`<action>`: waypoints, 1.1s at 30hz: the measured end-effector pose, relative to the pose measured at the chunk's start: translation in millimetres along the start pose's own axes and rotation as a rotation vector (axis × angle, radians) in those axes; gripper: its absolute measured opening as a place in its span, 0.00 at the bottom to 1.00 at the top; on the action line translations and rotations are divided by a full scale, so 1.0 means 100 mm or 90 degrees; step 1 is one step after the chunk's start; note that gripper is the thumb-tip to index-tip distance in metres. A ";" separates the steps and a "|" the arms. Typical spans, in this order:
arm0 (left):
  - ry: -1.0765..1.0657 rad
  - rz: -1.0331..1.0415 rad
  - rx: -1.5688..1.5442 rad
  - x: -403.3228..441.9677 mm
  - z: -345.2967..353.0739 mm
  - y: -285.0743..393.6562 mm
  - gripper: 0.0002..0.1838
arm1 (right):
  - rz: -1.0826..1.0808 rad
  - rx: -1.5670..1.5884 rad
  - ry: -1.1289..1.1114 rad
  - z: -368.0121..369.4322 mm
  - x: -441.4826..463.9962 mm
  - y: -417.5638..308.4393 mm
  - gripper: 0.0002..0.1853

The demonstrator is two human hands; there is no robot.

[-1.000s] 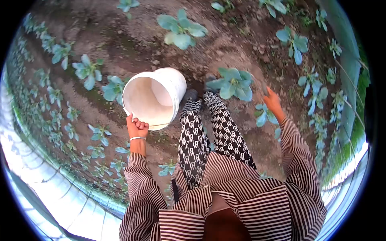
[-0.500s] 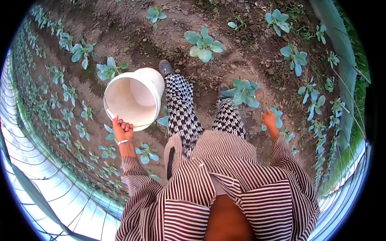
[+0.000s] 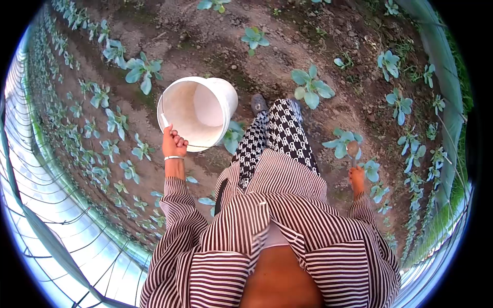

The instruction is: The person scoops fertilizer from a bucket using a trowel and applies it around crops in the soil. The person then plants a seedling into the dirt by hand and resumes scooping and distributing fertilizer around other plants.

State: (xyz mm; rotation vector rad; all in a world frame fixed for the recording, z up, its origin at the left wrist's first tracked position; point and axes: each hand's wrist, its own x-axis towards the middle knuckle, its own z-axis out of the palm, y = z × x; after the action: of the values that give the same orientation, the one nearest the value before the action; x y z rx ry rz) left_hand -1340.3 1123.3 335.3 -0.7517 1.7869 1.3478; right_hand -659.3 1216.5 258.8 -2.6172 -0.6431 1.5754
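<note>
My left hand (image 3: 174, 142) is closed around the wire handle of a white plastic bucket (image 3: 222, 96). The bucket tilts so that its mouth faces me, and its pale inside wall shows, with nothing plainly visible in it. On the other side, my right hand (image 3: 357, 177) grips the handle of a spoon (image 3: 353, 149), its rounded bowl pointing away from me. A leafy blue-green plant (image 3: 341, 142) grows right beside the spoon's bowl. Another plant (image 3: 234, 136) is partly hidden behind the bucket.
Rows of similar young plants (image 3: 311, 87) stand in brown soil (image 3: 205, 38) on both sides. One dark shoe (image 3: 259, 103) shows ahead of my patterned trousers. Green netting (image 3: 442, 77) borders the right, and pale sheeting with dark lines (image 3: 67, 246) curves along the left.
The view has shifted, so plants and bucket appear further right. My legs have changed position, one now crossing ahead of the other. Both hands keep their holds on bucket and spoon.
</note>
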 end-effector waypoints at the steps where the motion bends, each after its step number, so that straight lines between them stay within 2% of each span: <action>1: 0.004 0.008 0.009 0.03 0.08 0.16 0.20 | 0.011 0.017 -0.002 0.04 0.02 0.00 0.03; 3: -0.005 0.022 0.016 0.11 0.20 0.51 0.19 | 0.045 0.065 0.017 0.16 0.03 -0.09 0.04; 6: 0.023 0.042 0.001 0.20 0.34 0.98 0.19 | 0.019 -0.018 0.024 0.33 0.35 -0.28 0.06; 7: 0.036 0.049 0.000 0.24 0.42 1.16 0.20 | 0.005 0.082 0.060 0.40 0.82 -0.06 0.08; 8: 0.051 0.051 0.007 0.28 0.49 1.36 0.20 | -0.069 -0.051 0.072 0.51 0.69 -0.37 0.09; 10: 0.046 0.073 0.021 0.35 0.63 1.69 0.20 | -0.068 0.044 0.056 0.63 0.98 -0.62 0.09; 13: 0.045 0.089 0.038 0.55 0.87 2.17 0.20 | -0.204 -0.036 -0.003 0.84 0.56 -1.56 0.08; 16: 0.034 0.085 0.043 0.94 1.13 2.66 0.19 | -0.195 0.032 -0.040 1.28 0.09 -2.48 0.10; 19: 0.037 0.071 0.047 1.49 1.42 3.01 0.19 | -0.157 0.051 -0.113 1.78 -0.07 -3.10 0.10; 22: 0.016 0.053 0.092 2.29 1.74 3.29 0.19 | -0.162 0.140 -0.214 2.47 -0.56 -3.69 0.09; 24: -0.018 0.033 0.111 2.95 1.84 3.31 0.18 | -0.109 0.120 -0.244 3.02 -0.76 -3.94 0.09; 26: -0.071 0.020 0.093 3.52 1.88 3.17 0.17 | -0.054 0.076 -0.273 3.65 -1.11 -4.18 0.09; 28: -0.074 0.006 0.068 4.05 1.96 2.94 0.17 | -0.067 -0.008 -0.359 4.30 -1.34 -4.40 0.09; 33: -0.089 0.045 0.060 4.64 2.37 2.68 0.15 | -0.111 -0.190 -0.517 6.12 -1.75 -5.30 0.08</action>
State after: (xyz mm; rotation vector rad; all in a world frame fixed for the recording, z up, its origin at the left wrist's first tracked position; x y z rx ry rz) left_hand -1755.3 1418.9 45.8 -0.5347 1.7658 1.3186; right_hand -1428.5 1521.7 225.1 -1.8932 -1.1615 2.6311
